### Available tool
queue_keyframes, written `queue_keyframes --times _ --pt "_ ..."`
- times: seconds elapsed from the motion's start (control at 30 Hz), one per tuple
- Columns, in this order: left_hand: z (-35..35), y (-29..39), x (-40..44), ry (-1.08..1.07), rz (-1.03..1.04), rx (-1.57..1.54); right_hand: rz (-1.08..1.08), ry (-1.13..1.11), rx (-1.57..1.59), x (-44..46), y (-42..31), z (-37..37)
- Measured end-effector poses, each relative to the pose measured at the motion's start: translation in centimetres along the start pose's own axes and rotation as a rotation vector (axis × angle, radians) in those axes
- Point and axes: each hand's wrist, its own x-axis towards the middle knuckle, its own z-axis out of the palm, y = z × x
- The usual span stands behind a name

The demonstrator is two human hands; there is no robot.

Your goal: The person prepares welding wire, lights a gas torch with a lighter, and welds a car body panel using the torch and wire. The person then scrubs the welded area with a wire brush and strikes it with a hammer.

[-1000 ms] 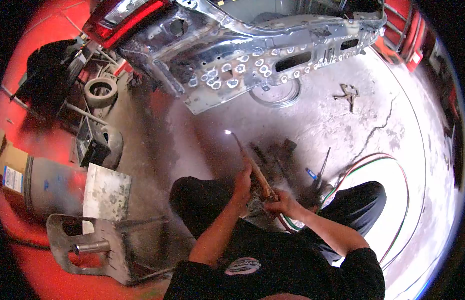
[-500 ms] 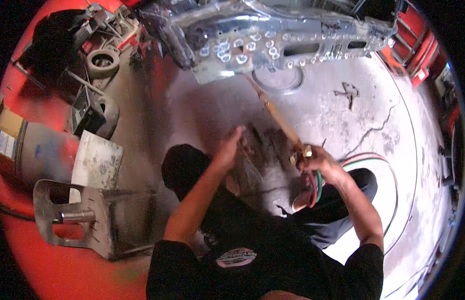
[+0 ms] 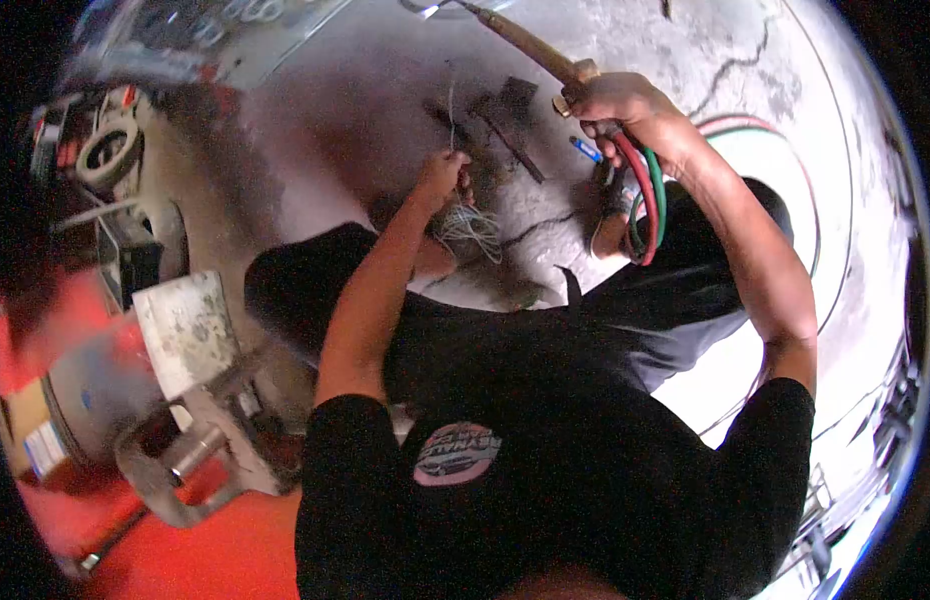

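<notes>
My right hand (image 3: 630,108) is wrapped around the valve end of a gas welding torch (image 3: 530,47). The torch's long brass-coloured body points up and left. Red and green hoses (image 3: 649,200) hang from its rear end, beside my right leg. My left hand (image 3: 447,178) is closed, pinching a thin metal wire (image 3: 452,112) that sticks up from the fingers. A loose coil of this wire (image 3: 472,235) hangs just below that hand, near my foot. A small blue object, perhaps a lighter (image 3: 585,150), lies on the floor below the torch.
Dark metal pieces (image 3: 510,142) lie on the cracked concrete floor ahead. A metal vehicle panel (image 3: 185,45) crosses the upper left. At left are a tyre (image 3: 110,153), a stained white sheet (image 3: 188,335) and a tipped stool (image 3: 150,480). Hoses curve along the right.
The view has tilted and shifted, so the panel sits at the upper left. Both hands appear higher. The left hand, blurred earlier, now shows clearly closed on wire; the torch stays in the right.
</notes>
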Motion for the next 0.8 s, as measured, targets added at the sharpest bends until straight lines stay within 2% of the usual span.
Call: queue_keyframes --times 0.13,0.17,0.2,0.23,0.3,0.4,0.43,0.47,0.5,0.53,0.57,0.6,0.63,0.67,0.7,0.73,0.8 --pt "-2.2 -5.6 6.6 0.316 -0.064 0.270 0.010 0.091 -0.079 0.9 1.5 -2.1" --pt "-4.5 -8.2 9.4 0.373 0.020 0.443 0.024 0.105 -0.102 0.9 1.5 -3.1" --pt "-6.7 -11.4 11.8 0.441 0.119 0.653 0.024 0.111 0.062 1.0 2.4 -4.0" --pt "-9.1 -14.7 13.7 0.525 0.265 0.887 -0.004 0.061 -0.042 -0.6 -0.1 -4.6" --pt "-6.0 -4.6 8.4 0.481 -0.113 0.969 -0.035 0.028 0.233 -0.6 0.9 -5.5" --pt "-0.2 -3.9 5.3 0.465 0.061 0.953 0.056 0.165 0.258 -1.0 -1.2 -5.4" --pt "2.3 -4.7 4.4 0.191 0.232 0.782 0.097 0.215 0.251 -0.8 -1.8 -5.3" --pt "4.0 -9.7 5.2 -0.100 0.240 1.075 0.138 0.265 0.246 -0.7 -2.4 -5.2" --pt "7.5 -12.1 3.3 -0.351 0.207 0.921 0.258 0.326 0.243 0.1 -3.9 -4.8" --pt "9.8 -14.1 1.6 -0.620 0.029 0.848 0.377 0.387 0.247 0.8 -5.4 -4.3" --pt "11.3 -15.8 0.2 -0.820 -0.206 0.751 0.537 0.424 0.311 2.2 -7.7 -4.0" --pt "12.7 -17.3 -1.1 -0.967 -0.462 0.626 0.595 0.395 0.328 3.1 -7.9 -4.7" --pt "13.4 -18.5 -2.4 -1.039 -0.686 0.517 0.652 0.365 0.343 4.0 -8.0 -5.4" --pt "13.7 -20.0 -3.2 -1.001 -0.760 0.467 0.611 0.263 0.309 4.2 -7.4 -6.5" --pt "13.9 -20.4 -3.9 -0.953 -0.835 0.417 0.464 0.309 0.289 3.8 -4.9 -5.7" --pt "14.1 -18.0 -4.1 -0.906 -0.885 0.394 0.317 0.352 0.265 3.5 -2.5 -4.8" --pt "14.1 -19.3 -4.3 -0.869 -0.644 0.524 0.375 0.322 0.245 4.8 -2.3 -4.8"
